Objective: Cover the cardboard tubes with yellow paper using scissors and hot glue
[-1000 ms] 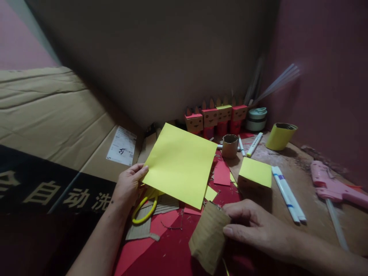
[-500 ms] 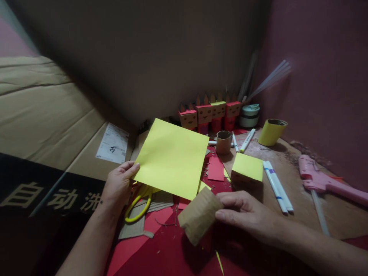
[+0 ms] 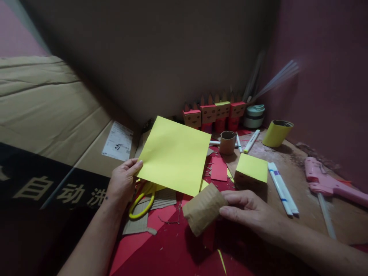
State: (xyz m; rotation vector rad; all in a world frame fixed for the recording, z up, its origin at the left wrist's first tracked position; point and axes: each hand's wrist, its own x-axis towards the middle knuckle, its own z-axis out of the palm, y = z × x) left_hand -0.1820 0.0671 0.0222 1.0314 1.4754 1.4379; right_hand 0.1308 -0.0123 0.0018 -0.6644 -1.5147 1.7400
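The person's left hand [image 3: 124, 183] is clamped on a yellow sheet [image 3: 176, 156] at its left corner, thumb on top, a hold that probably leaves the broad face flat and uncovered. The right hand [image 3: 249, 211] pinches a brown cardboard tube [image 3: 204, 209] at its right end between thumb and fingers, seemingly to leave the curved side free and avoid crushing it. The sheet extends rightward from the left hand, above the yellow scissors handle [image 3: 141, 207]; the tube lies tilted just left of the right fingertips, close to the sheet's near corner, though whether they touch cannot be told. The yellow-topped box [image 3: 251, 168], the paired markers [image 3: 283, 189] and the pink glue gun [image 3: 322, 179] sit off to the right, perhaps to spare the working space.
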